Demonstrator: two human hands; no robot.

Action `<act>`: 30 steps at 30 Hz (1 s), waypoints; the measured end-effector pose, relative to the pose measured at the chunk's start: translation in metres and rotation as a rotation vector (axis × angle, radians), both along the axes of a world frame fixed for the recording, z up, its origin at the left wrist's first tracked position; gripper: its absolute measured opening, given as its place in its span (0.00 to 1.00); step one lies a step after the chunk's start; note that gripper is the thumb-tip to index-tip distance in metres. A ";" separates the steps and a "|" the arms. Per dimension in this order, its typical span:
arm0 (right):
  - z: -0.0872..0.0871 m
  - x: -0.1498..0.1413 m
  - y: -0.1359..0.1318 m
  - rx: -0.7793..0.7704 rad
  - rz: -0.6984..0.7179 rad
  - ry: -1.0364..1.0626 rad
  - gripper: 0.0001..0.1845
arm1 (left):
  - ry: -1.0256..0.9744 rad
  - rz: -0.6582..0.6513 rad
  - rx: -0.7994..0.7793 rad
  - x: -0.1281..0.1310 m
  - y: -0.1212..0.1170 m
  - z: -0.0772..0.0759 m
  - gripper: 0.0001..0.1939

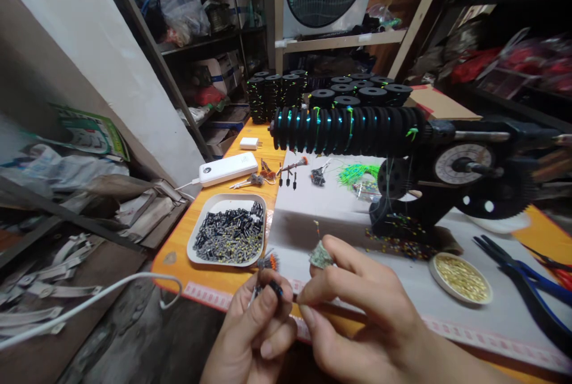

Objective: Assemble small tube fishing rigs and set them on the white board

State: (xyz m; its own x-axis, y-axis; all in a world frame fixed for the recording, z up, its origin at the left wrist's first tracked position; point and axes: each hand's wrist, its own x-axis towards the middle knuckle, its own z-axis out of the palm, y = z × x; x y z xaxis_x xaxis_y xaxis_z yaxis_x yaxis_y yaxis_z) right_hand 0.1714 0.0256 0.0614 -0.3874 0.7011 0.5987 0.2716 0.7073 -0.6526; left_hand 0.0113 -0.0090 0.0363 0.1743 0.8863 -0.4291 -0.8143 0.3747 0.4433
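Near the table's front edge, my left hand [257, 324] is closed, thumb against fingers. It pinches a small dark piece [276, 288]; a grey bristly tuft with orange tips [270, 262] sticks up just behind the fingertips. My right hand [361, 300] is closed close beside it, its thumb tip almost meeting the left fingers. A crumpled grey-green scrap [320, 256] shows at the right fingers, with a thin red-and-yellow tip [317, 228] rising above it. Whatever lies between the right thumb and fingertips is hidden. Left of the hands stands a tray [195, 247] of small black, grey and yellowish pieces.
A black machine [402, 193] carries a row of spools wound with green and blue thread [344, 130]. A dish of gold pieces [488, 297] and blue-handled pliers [513, 271] lie right. A white power bank [227, 169] and its cable are left; more black spools [373, 93] stand behind.
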 end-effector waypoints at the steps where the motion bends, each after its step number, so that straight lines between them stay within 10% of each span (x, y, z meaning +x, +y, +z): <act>1: 0.000 0.000 0.000 0.006 0.004 0.005 0.08 | -0.001 0.002 0.001 0.000 0.000 0.000 0.12; 30: -0.002 0.002 0.008 0.020 0.081 0.050 0.07 | 0.656 0.369 0.325 0.010 0.000 -0.004 0.11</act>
State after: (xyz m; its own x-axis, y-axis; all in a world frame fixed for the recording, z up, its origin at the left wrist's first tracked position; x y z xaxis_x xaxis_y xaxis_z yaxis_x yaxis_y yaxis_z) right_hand 0.1735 0.0333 0.0594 -0.4121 0.6562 0.6321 0.1805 0.7388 -0.6493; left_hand 0.0212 -0.0090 0.0327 -0.3502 0.9351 -0.0547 -0.3974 -0.0955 0.9127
